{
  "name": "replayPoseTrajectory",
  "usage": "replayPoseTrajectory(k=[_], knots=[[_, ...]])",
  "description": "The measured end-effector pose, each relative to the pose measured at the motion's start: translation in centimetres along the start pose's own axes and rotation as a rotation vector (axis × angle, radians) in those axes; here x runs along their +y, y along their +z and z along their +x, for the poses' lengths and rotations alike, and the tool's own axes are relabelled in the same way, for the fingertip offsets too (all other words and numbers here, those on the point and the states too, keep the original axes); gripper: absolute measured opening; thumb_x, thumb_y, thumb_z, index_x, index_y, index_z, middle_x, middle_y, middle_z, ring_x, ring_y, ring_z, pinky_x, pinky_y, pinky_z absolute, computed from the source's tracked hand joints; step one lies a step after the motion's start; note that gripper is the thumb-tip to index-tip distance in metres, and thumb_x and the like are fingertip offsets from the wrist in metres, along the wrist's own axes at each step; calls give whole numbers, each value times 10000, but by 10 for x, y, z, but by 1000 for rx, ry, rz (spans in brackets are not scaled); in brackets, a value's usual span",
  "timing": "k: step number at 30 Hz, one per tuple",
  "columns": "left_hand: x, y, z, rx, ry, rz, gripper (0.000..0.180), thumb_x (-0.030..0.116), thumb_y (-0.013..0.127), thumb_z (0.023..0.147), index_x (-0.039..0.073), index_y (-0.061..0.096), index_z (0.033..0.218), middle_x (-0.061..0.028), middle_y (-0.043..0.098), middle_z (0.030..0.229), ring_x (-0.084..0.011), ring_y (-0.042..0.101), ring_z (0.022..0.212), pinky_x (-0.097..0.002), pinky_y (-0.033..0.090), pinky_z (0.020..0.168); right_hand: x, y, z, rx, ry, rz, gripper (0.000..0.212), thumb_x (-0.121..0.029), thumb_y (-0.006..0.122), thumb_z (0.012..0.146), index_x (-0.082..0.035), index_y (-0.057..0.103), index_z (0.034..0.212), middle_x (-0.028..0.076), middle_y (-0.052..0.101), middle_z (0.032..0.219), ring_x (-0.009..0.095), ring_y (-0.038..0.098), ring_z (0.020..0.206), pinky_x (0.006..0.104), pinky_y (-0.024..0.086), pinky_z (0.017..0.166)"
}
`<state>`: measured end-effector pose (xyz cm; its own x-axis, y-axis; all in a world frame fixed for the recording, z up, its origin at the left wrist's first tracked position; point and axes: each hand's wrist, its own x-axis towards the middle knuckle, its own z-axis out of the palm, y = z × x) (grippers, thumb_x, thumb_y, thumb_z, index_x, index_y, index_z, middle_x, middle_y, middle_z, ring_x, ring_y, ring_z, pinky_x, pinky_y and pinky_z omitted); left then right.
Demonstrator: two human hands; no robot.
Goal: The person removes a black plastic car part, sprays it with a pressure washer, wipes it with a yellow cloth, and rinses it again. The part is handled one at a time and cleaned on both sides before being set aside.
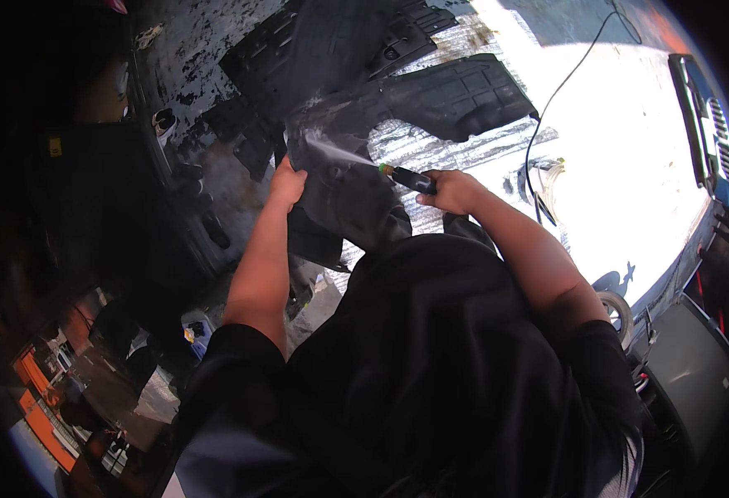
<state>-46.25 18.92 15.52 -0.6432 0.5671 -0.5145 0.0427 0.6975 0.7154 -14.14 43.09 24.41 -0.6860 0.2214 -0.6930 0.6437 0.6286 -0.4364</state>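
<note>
My right hand is closed around a black spray nozzle with a green and orange tip. A white jet of water shoots leftward from it onto a dark moulded car floor mat. On the left, the fingers of my left hand close on the upper left edge of that mat, partly hidden behind it. Beyond the jet lies another black moulded mat, stretching to the right. Further off, a third dark panel-like mat rests on the floor.
A thin black hose curves across the bright, wet floor on the right. The front of a blue vehicle stands at the far right, with a wheel below it. A large dark panel borders the left.
</note>
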Motion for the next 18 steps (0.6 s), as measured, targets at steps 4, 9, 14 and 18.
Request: replayPoseTrajectory(k=[4, 9, 14, 18], knots=[[19, 5, -4, 7, 93, 142, 644, 68, 625, 854, 106, 522, 1489, -210, 714, 1254, -388, 674, 1180, -441, 511, 999, 17, 3, 20, 36, 132, 62, 687, -613, 628, 944, -52, 643, 1339, 204, 719, 1229, 380, 654, 1207, 460, 503, 1031], [33, 7, -9, 17, 115, 248, 647, 76, 620, 842, 113, 525, 1481, -240, 710, 1236, -422, 674, 1161, -457, 511, 997, 6, -21, -1, -85, 162, 278, 665, -657, 692, 900, -77, 701, 1226, 140, 738, 932, 266, 722, 902, 412, 530, 868], [19, -5, -9, 59, 39, 190, 639, 72, 618, 841, 110, 534, 1473, -212, 717, 1244, -377, 686, 1167, -431, 512, 997, -24, -39, -42, -117, -24, 364, 613, -642, 708, 902, -99, 707, 1184, 87, 712, 807, 186, 708, 792, 378, 532, 778], [8, -11, -8, 32, 93, 142, 643, 69, 616, 842, 126, 544, 1479, -194, 722, 1250, -349, 688, 1178, -408, 508, 1007, -20, -32, -29, -41, 34, 340, 602, -622, 714, 902, -80, 707, 1163, 88, 701, 749, 188, 710, 751, 390, 541, 743]])
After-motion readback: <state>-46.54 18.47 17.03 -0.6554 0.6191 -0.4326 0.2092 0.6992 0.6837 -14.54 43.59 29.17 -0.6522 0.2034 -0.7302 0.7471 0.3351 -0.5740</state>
